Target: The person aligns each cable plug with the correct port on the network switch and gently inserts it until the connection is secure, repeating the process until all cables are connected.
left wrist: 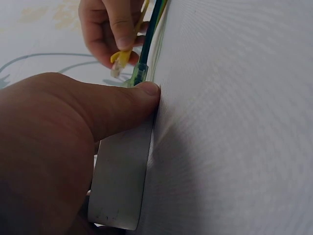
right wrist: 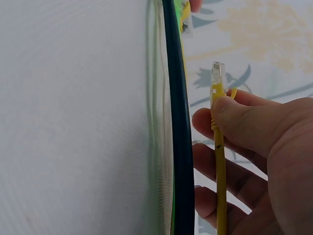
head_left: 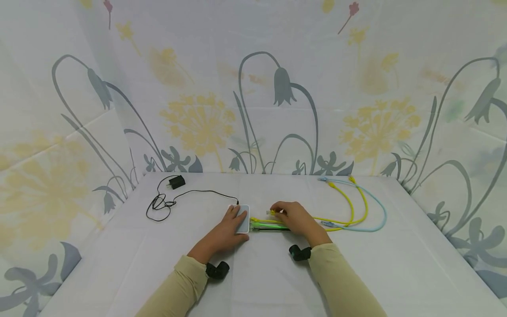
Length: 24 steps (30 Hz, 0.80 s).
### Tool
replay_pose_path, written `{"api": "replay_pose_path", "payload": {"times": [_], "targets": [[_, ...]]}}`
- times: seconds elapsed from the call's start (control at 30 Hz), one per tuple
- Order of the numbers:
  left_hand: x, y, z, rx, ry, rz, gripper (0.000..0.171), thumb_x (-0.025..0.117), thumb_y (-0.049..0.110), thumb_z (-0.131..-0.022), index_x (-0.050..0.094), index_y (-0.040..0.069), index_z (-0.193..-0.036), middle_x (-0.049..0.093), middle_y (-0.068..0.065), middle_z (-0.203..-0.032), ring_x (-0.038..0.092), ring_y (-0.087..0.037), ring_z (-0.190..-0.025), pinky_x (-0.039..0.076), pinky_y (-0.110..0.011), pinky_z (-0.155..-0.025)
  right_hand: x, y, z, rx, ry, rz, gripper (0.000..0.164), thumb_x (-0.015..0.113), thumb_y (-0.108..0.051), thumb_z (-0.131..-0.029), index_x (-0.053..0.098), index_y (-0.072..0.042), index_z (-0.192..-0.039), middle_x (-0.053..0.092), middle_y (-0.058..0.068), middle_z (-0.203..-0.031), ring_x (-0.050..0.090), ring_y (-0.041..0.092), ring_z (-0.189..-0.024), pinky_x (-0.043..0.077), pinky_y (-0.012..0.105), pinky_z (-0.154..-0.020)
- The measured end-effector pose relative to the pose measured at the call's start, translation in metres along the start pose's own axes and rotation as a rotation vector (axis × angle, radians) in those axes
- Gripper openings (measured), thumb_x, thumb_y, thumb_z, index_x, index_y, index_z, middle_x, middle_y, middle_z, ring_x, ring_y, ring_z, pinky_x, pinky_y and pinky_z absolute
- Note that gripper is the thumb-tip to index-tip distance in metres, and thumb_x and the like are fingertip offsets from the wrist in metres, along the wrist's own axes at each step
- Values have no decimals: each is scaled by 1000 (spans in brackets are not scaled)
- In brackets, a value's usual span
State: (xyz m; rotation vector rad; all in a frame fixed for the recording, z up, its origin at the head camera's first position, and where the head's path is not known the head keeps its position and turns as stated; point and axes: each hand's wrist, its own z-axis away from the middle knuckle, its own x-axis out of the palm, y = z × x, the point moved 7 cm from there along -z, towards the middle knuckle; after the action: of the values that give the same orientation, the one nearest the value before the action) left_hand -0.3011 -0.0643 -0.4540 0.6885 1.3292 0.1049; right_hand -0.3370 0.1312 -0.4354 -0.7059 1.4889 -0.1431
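Note:
A small white network switch point(head_left: 244, 225) lies on the white table, with my left hand point(head_left: 223, 233) gripping it. In the left wrist view the thumb point(left wrist: 122, 105) lies along the near side of the switch, by the plugged end of a dark green network cable point(left wrist: 152, 36). A bright green cable point(head_left: 273, 226) and a yellow one point(head_left: 255, 219) also run from its right side. My right hand point(head_left: 299, 219) pinches the yellow network cable point(right wrist: 221, 171) just behind its clear plug point(right wrist: 218, 73). That plug points left toward the switch, a short distance away from it.
A black power adapter point(head_left: 177, 182) lies at the back left, its thin cord point(head_left: 206, 191) looping to the back of the switch. Yellow cables and a light blue cable point(head_left: 385, 213) curve across the right side. A patterned curtain point(head_left: 257, 123) stands behind the table.

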Motion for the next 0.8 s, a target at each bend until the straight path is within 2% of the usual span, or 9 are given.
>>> {"api": "replay_pose_path", "payload": {"times": [0.27,0.8], "targets": [[2,-3,0,10,-2,5,74,65,35,-92,30,14,-153,12,-11,-164,0,-31,-152,21,-51,-118,-2,0,-7,-9,12,5,23,60,-24,-97,65,-23,-119,70,-2,-112,64,19,-105,50,40,-92],[1,-3,-2,29,4,1,74,65,36,-92,30,14,-153,11,-11,-164,0,-31,-152,22,-51,-118,-5,1,-18,-1,18,-63,20,60,-27,-97,66,-24,-116,69,-4,-112,62,17,-104,49,40,-92]]}}
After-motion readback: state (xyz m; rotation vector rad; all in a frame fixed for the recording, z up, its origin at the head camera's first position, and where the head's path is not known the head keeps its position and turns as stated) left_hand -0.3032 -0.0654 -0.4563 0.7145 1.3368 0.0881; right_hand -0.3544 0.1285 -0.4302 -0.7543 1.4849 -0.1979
